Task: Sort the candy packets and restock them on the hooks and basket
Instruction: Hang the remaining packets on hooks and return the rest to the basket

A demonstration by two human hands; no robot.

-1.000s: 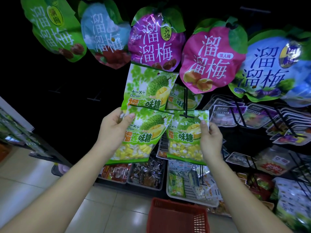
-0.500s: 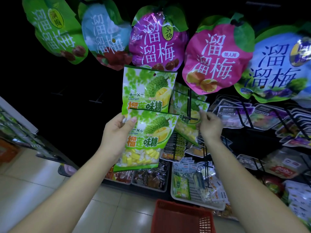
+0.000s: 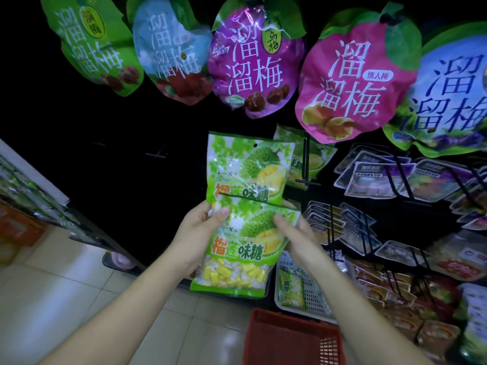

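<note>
- The red plastic basket is nearest, a stiff slotted lattice standing on glossy floor tiles.
- The left hand grips two durian candy packets fanned one above the other. Its thumb lies across the top-left corner of the front packet.
- The right hand carried a third packet to the rack a second ago. It has let that go and come back, and now pinches the right edge of the front packet.
- Both held packets are flat pouches of shiny, crinkled film printed in green. The front one has a clear window at the bottom showing blocky yellow and white candies. The rear packet has a small hang hole near its top seal.
- Just beyond the hands sits a white perforated basket with small green sachets inside.
- The hung packet now sits on a thin black wire hook, just right of the rear packet. So one packet looks restocked and two remain in hand. The front one is probably next for that hook.
- Farthest, a row of rounded foil plum bags with leaf-shaped tops hangs overhead.
</note>
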